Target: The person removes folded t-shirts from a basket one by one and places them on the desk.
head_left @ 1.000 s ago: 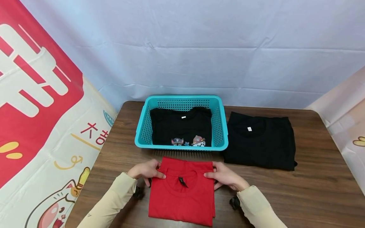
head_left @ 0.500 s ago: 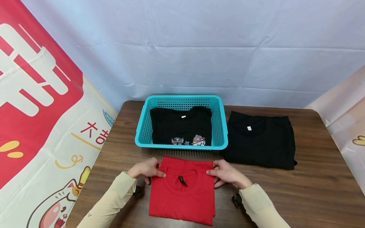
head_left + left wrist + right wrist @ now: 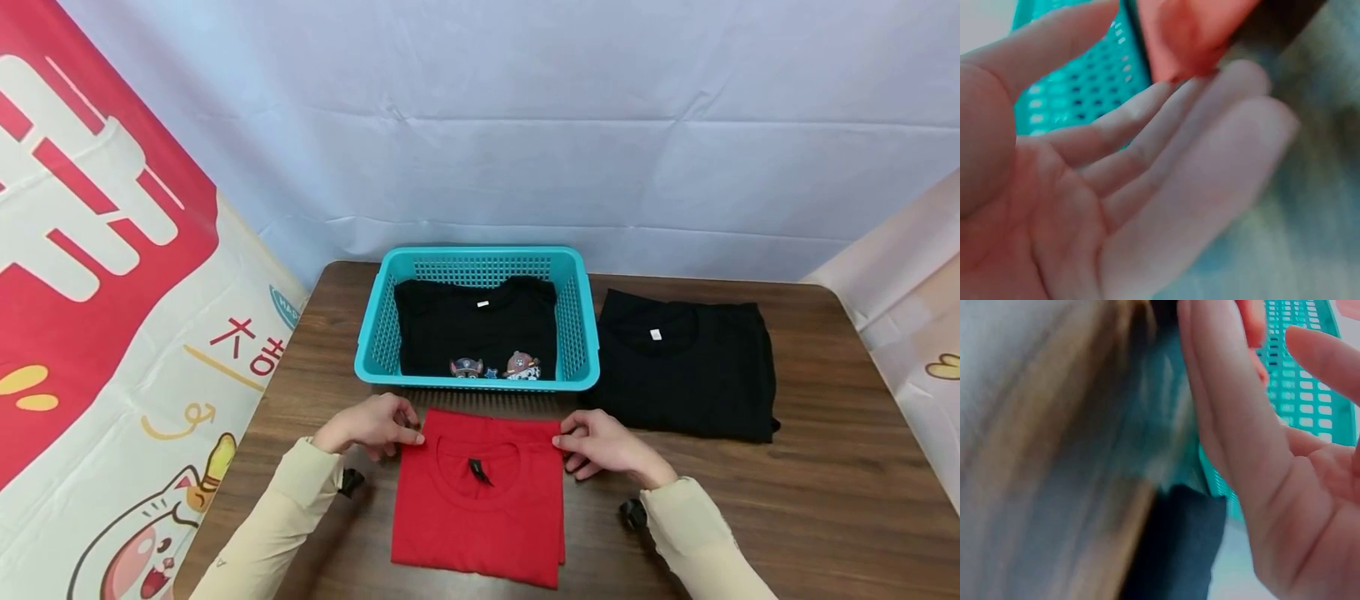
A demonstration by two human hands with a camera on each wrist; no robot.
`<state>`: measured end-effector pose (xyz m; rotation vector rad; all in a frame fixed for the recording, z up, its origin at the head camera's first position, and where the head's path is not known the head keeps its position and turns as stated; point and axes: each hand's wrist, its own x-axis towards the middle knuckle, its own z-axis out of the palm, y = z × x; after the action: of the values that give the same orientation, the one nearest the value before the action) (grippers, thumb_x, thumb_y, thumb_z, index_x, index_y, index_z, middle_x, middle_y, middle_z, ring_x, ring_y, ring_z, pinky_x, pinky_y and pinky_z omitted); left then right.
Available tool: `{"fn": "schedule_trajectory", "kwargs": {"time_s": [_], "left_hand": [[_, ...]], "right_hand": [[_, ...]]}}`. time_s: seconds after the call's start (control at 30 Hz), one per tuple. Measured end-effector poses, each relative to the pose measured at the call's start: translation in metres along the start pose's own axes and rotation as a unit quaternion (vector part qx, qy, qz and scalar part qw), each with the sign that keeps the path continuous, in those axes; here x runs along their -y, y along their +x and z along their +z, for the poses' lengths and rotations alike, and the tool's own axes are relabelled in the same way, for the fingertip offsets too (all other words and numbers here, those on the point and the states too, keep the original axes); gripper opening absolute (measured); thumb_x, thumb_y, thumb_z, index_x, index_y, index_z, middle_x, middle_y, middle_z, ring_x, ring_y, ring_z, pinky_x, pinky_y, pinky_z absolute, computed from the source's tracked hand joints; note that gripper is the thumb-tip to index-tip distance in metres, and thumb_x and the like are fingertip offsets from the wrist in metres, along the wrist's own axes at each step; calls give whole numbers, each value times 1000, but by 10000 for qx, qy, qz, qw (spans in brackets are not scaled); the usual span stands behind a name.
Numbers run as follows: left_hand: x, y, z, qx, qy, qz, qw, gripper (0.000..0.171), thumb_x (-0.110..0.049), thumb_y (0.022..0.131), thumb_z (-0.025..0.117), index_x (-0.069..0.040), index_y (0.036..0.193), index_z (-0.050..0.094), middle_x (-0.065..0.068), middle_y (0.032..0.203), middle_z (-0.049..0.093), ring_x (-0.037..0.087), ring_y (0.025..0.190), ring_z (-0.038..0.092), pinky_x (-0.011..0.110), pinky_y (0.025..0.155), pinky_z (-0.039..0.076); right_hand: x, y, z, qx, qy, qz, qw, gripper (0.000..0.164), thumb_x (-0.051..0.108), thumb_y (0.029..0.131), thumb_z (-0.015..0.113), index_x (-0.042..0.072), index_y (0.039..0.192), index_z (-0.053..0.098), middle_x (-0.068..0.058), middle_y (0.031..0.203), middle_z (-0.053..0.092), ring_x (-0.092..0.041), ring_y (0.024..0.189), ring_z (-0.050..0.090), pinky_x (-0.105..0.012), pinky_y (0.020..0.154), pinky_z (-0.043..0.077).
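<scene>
red shirt (image 3: 480,529), folded, on surface (image 3: 840,483) near teal basket (image 3: 477,384). left hand (image 3: 373,421) and right hand (image 3: 602,443) near its far corners, thumbs parted from fingers. likely squaring-up step; next seems to call for an even two-sided grip.

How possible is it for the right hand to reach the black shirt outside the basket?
Probably yes: the right hand is close to the black shirt, and no object stands between them.
</scene>
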<state>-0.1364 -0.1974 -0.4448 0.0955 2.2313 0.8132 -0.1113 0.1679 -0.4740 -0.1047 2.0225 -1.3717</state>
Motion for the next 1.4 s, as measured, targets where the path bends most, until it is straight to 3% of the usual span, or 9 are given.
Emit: {"fn": "schedule_trajectory", "kwargs": {"time_s": [0.17, 0.33, 0.4, 0.5, 0.67, 0.77, 0.87, 1.1, 1.4], "left_hand": [[-2, -10, -19, 686, -206, 706, 9949, 41, -28, 88, 71, -2, 117, 58, 16, 92, 69, 31, 75, 66, 35, 57, 54], [-8, -21, -35, 1488, -1346, 1743, 9640, 39, -23, 95, 60, -1, 127, 54, 28, 113, 63, 44, 95, 65, 42, 75, 59], [-11, -22, -40, 1465, -1655, 2061, 9532, 36, -21, 98, 57, -2, 128, 54, 30, 117, 62, 46, 97, 64, 44, 79, 58], [-16, -22, -46, 1024, -1945, 2290, 9483, 34, -20, 100, 52, -1, 128, 53, 32, 118, 60, 47, 98, 64, 45, 81, 58], [-27, -9, -51, -290, -2120, 1968, 9568, 33, -22, 100, 53, -2, 126, 55, 27, 118, 61, 42, 104, 64, 41, 84, 57], [-33, 4, -51, -977, -2110, 1644, 9586, 33, -24, 100, 53, -4, 126, 56, 21, 119, 63, 37, 108, 63, 40, 88, 56], [-39, 15, -50, -1388, -2152, 1344, 9573, 33, -25, 100, 52, -5, 126, 57, 17, 122, 63, 35, 114, 60, 41, 92, 54], [-47, 39, -47, -1839, -1485, 631, 9696, 43, -29, 100, 51, -4, 135, 50, 17, 136, 52, 34, 117, 54, 46, 100, 47], [-48, 66, -45, -1874, -768, -243, 9790, 63, -37, 99, 49, -2, 148, 28, 20, 153, 31, 35, 137, 36, 51, 110, 36]], "right_hand": [[12, -9, -9, -100, -942, -410, 9947, 23, 21, 92, 65, -1, 101, 65, -12, 81, 66, -18, 67, 63, -32, 60, 58], [30, -15, -18, 507, -885, -1130, 9883, 23, 20, 95, 61, -2, 102, 65, -20, 91, 66, -24, 77, 66, -32, 68, 59], [39, -16, -20, 703, -659, -1438, 9849, 22, 19, 96, 59, -1, 104, 65, -22, 95, 66, -26, 82, 68, -33, 72, 60], [51, -15, -22, 627, -374, -1850, 9800, 19, 17, 97, 58, 2, 107, 64, -20, 98, 67, -26, 85, 69, -33, 75, 59], [68, -4, -20, -454, -314, -2198, 9740, 21, 20, 96, 60, 4, 110, 64, -13, 100, 68, -24, 85, 68, -36, 79, 58], [72, 8, -18, -1067, -369, -2073, 9717, 24, 22, 97, 59, 6, 114, 64, -13, 107, 66, -25, 90, 66, -42, 83, 56], [74, 23, -16, -1296, -247, -1861, 9736, 28, 23, 98, 56, 6, 121, 59, -14, 118, 63, -28, 99, 63, -47, 89, 53], [80, 51, -17, -1381, -84, -1157, 9836, 42, 22, 99, 53, 3, 136, 45, -18, 135, 51, -32, 118, 54, -49, 100, 46], [88, 75, -19, -1083, -369, -299, 9930, 65, 33, 100, 49, 1, 149, 23, -23, 155, 23, -39, 140, 28, -55, 110, 32]]}}
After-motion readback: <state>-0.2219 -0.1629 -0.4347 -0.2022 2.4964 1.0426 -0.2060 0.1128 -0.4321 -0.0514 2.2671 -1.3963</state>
